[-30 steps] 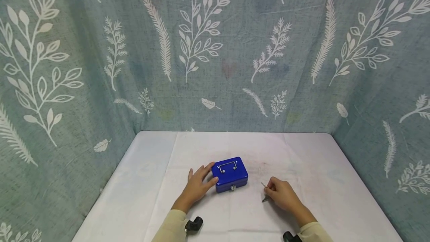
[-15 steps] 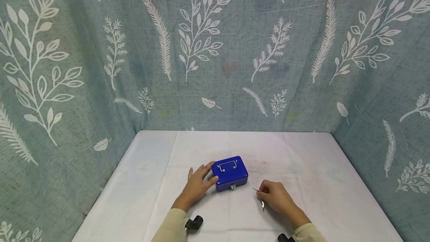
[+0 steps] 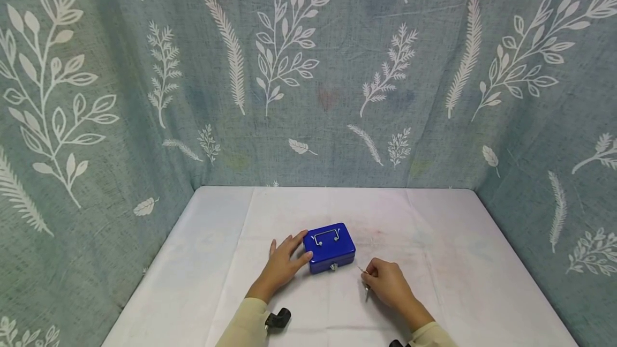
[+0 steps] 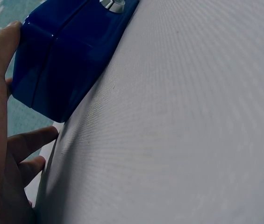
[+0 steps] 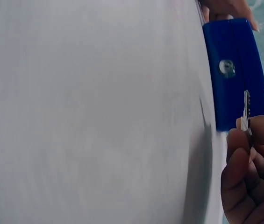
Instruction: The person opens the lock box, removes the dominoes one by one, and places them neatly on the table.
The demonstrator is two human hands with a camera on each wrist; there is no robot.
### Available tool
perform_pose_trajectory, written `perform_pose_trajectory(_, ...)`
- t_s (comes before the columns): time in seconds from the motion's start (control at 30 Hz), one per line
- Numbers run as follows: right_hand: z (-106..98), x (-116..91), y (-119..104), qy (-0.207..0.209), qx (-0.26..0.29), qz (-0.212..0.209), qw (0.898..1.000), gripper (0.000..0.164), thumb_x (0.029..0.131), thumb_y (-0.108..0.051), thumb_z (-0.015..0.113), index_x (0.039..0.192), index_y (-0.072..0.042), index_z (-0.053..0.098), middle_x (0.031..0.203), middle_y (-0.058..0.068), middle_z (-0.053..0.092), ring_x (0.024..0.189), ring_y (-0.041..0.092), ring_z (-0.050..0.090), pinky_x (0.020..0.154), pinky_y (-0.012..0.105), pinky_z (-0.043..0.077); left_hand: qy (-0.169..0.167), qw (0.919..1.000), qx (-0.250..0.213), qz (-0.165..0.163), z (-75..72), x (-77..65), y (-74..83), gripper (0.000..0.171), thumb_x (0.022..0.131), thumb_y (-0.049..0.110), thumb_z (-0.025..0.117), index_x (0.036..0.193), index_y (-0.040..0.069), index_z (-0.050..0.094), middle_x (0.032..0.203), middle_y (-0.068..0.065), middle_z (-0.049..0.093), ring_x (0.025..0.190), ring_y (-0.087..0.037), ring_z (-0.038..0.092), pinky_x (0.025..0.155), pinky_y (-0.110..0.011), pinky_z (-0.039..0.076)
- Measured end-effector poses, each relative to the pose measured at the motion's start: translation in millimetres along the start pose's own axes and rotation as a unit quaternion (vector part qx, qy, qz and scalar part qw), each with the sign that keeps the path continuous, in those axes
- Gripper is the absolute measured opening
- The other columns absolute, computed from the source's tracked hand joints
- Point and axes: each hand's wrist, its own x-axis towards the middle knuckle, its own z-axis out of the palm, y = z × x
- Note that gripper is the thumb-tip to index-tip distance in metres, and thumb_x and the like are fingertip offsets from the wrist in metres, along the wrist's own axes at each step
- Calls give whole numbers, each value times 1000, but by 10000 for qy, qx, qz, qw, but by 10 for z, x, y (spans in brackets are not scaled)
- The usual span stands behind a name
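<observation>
A small blue cash box (image 3: pixel 330 248) stands on the white cloth, its lid down and its wire handle folded flat. A silver lock (image 3: pixel 333 266) sits on its front face. My left hand (image 3: pixel 281 272) holds the box's left end between thumb and forefinger, the other fingers spread beside it. My right hand (image 3: pixel 387 281) pinches a small metal key (image 5: pixel 246 103) between thumb and forefinger, just right of the box's front corner. The key's toothed blade sticks out towards the box, apart from the lock. Another small metal piece (image 3: pixel 367 293) hangs below those fingers.
White cloth (image 3: pixel 231 331) covers the table. Grey-green curtains (image 3: pixel 337 68) with white leaf prints stand behind it and at both sides. Black wrist cameras (image 3: pixel 278 318) are worn at the sleeves.
My right hand has moved left, bringing the key nearer to the box's front. The hanging metal piece has swung and moved along. My left hand and the box have stayed put.
</observation>
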Motion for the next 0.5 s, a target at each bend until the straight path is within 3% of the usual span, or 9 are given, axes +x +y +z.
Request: perform_pose_trajectory(0.5,204,34,-180,-238,-20,-546,9982,19,86,-18,73,74,-18,58,59,-14,51,52,3,45,47,22,39,36,10000,37,20,4,17,-22,71,87,72,49,149,39,38,146,6,46,138,-32,36,112,-61,-2)
